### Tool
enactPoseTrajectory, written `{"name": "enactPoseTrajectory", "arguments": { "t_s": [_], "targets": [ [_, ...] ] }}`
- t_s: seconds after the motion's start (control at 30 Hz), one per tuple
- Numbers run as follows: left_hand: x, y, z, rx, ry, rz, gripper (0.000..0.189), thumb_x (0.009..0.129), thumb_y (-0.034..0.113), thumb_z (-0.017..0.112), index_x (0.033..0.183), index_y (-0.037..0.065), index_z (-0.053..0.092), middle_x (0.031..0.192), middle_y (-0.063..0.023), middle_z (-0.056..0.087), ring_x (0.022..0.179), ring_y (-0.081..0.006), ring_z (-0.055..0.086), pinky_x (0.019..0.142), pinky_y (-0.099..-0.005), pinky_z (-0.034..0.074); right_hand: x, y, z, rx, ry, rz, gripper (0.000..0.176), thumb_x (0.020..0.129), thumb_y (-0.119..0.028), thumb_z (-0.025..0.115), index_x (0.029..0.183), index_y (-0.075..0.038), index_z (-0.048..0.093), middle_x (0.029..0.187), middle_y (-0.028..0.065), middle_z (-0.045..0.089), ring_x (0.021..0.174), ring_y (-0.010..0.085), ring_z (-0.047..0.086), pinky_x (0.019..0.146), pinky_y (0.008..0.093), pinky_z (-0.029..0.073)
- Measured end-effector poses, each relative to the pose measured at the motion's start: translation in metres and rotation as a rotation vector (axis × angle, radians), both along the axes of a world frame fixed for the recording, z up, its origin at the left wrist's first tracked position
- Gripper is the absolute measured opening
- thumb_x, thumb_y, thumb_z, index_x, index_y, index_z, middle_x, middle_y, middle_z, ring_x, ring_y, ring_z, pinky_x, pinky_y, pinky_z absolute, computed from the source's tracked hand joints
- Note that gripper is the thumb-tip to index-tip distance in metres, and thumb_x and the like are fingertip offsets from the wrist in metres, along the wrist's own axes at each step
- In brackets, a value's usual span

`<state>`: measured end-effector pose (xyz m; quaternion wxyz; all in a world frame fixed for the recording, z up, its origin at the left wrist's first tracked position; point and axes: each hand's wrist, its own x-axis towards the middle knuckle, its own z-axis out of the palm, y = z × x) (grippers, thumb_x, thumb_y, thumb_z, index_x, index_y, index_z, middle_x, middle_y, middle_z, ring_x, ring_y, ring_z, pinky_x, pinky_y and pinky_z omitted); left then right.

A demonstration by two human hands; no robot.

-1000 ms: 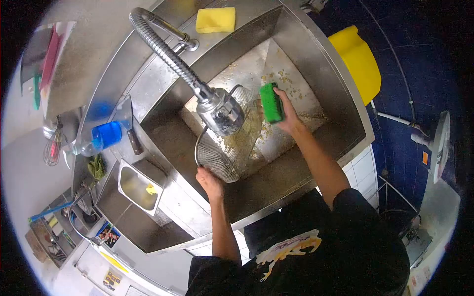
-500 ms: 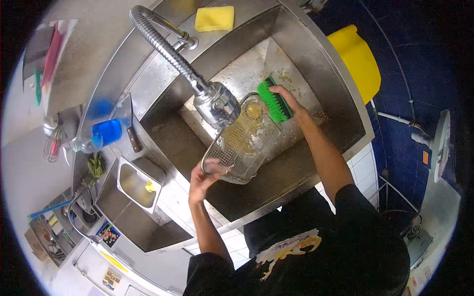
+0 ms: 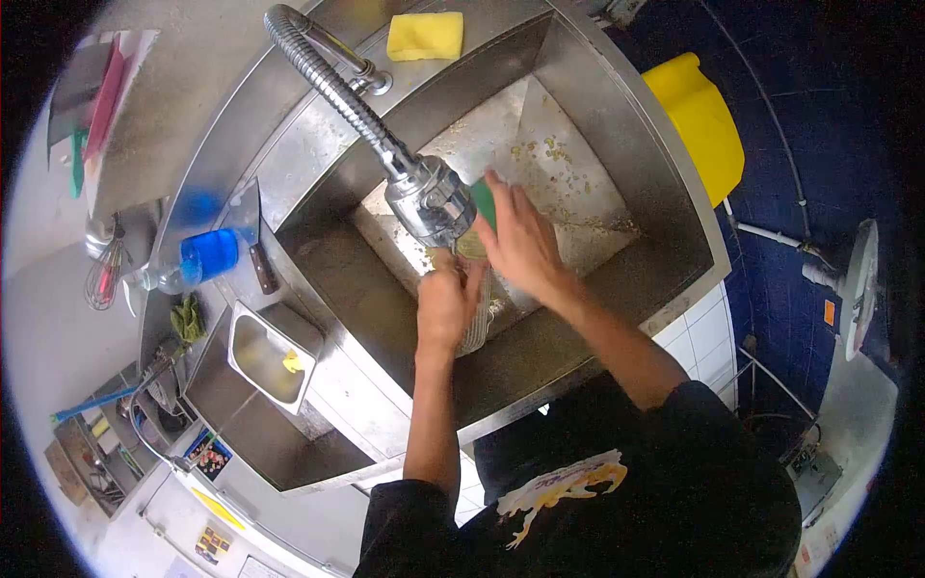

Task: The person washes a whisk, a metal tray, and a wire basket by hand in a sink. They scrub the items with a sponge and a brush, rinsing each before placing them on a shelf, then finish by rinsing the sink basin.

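The head view shows two hands working close together over a large metal sink, just below the spray head of a flexible tap. The left hand is closed, gripping a mesh basket, most of which is hidden behind the hands and the spray head. The basket is inside the sink area, its lower part showing beside the left wrist. The right hand is blurred, but it appears to grip a green brush, fingers bent over it, on the far side of the left hand.

The step in hand looks like scrubbing: the brush lies right at the basket, though whether its bristles touch the mesh cannot be told from here. A stroke at this spot calls for the left hand to hold the basket firm against the push, and for the right hand to press the bristles to the mesh without knocking the spray head so near to it.

Small food bits lie scattered over the sink floor, beyond the right hand. A yellow sponge rests on the metal desk behind the tap, and a knife lies to the left, near a metal container.
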<state>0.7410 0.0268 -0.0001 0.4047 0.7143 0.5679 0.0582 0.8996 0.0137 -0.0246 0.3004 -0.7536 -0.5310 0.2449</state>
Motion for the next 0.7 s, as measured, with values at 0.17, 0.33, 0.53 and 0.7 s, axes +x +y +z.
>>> {"name": "enactPoseTrajectory", "arguments": {
  "t_s": [0.17, 0.33, 0.53, 0.7],
  "targets": [
    [0.007, -0.015, -0.006, -0.009, 0.001, 0.033, 0.037, 0.093, 0.023, 0.077, 0.097, -0.006, 0.054, 0.075, -0.0271, 0.067, 0.073, -0.0477, 0.069, 0.064, -0.0529, 0.054, 0.0, 0.034, -0.017, 0.051, 0.017, -0.046, 0.044, 0.102, -0.034, 0.063, 0.131, -0.005, 0.049, 0.1, 0.0307, 0.063, 0.084, 0.0483, 0.067, 0.07, 0.0542, 0.056],
    [0.001, 0.001, -0.027, 0.102, 0.062, -0.08, 0.035, 0.088, 0.016, 0.079, 0.098, -0.006, 0.054, 0.076, -0.0275, 0.069, 0.073, -0.0468, 0.069, 0.065, -0.0514, 0.055, -0.007, 0.035, -0.008, -0.028, 0.094, -0.062, 0.039, 0.104, -0.037, 0.059, 0.127, -0.007, 0.05, 0.101, 0.0323, 0.065, 0.091, 0.0517, 0.068, 0.074, 0.0585, 0.056],
    [-0.01, -0.004, -0.012, 0.042, 0.01, -0.158, 0.038, 0.088, 0.022, 0.081, 0.099, -0.004, 0.055, 0.074, -0.0266, 0.067, 0.074, -0.0476, 0.068, 0.064, -0.052, 0.053, 0.001, 0.015, -0.018, -0.126, 0.248, -0.156, 0.049, 0.105, -0.045, 0.055, 0.134, -0.006, 0.051, 0.115, 0.0275, 0.065, 0.096, 0.0462, 0.069, 0.083, 0.053, 0.056],
    [-0.03, -0.018, -0.015, -0.034, -0.029, -0.109, 0.044, 0.09, 0.031, 0.081, 0.094, -0.003, 0.054, 0.067, -0.0238, 0.064, 0.058, -0.0439, 0.064, 0.054, -0.0462, 0.051, 0.044, 0.055, -0.072, -0.426, 0.486, 0.025, 0.059, 0.104, -0.057, 0.052, 0.135, -0.006, 0.051, 0.119, 0.0238, 0.067, 0.102, 0.0374, 0.07, 0.088, 0.0486, 0.053]
  ]
}}
